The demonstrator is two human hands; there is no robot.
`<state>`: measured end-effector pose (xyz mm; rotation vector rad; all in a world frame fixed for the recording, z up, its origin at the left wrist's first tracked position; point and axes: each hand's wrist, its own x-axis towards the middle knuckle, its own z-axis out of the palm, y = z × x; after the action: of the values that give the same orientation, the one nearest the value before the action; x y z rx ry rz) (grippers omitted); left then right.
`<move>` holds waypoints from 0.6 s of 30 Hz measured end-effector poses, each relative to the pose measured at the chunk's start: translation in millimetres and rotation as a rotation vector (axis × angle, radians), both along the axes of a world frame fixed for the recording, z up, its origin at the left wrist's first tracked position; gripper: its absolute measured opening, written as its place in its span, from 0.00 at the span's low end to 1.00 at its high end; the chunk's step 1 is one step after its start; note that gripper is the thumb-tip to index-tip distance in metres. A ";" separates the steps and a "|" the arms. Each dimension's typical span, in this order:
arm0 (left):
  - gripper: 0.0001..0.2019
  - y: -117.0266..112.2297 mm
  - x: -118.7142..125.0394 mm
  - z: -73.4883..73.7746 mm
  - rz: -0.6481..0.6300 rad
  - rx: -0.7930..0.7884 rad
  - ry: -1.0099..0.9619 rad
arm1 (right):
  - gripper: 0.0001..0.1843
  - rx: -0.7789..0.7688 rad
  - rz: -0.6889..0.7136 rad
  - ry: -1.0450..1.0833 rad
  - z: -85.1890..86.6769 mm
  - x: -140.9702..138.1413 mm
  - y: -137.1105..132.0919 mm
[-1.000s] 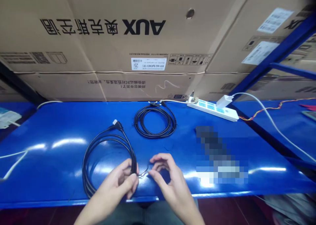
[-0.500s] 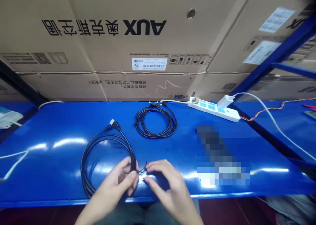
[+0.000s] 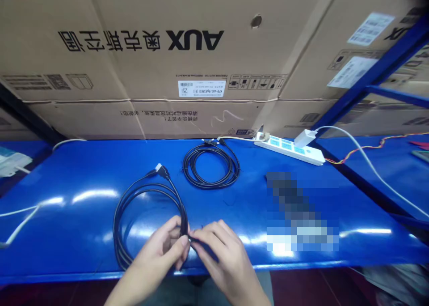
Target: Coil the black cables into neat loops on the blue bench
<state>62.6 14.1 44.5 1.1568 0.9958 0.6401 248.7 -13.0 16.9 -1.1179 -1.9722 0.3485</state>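
A coiled black cable (image 3: 134, 198) lies on the blue table (image 3: 83, 172) in front of me, its plug end (image 3: 161, 170) pointing away. My left hand (image 3: 164, 252) is closed on the coil's right side, pinching the bundled strands. My right hand (image 3: 217, 252) presses against it from the right, its fingers pinching a thin black wire tie (image 3: 191, 240) at the bundle. A second coiled black cable (image 3: 211, 165) rests further back at the table's middle, untouched.
Large cardboard boxes (image 3: 167, 51) wall off the back edge. A white power strip (image 3: 290, 148) with a white charger and its cable lies at the back right. A blurred patch (image 3: 300, 212) covers the right part. White cables trail at the left edge.
My right hand has moved left and closed in against my left hand, so the loose tie that stuck out between them is now drawn tight at the bundle.
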 end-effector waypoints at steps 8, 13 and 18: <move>0.19 -3.2 -2.1 -1.2 -0.005 -0.009 0.017 | 0.13 0.114 -0.104 0.064 -7.4 0.9 -1.2; 0.23 -4.5 -6.2 -1.0 -0.040 -0.029 -0.045 | 0.11 0.055 -0.065 0.055 -3.6 1.0 0.1; 0.22 -3.0 -6.6 -2.9 -0.038 -0.029 -0.087 | 0.13 -0.203 0.100 0.113 9.6 5.5 1.9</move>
<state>56.0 11.1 41.7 1.1109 0.9045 0.6382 254.2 -11.1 26.5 -1.1023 -1.9285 0.6633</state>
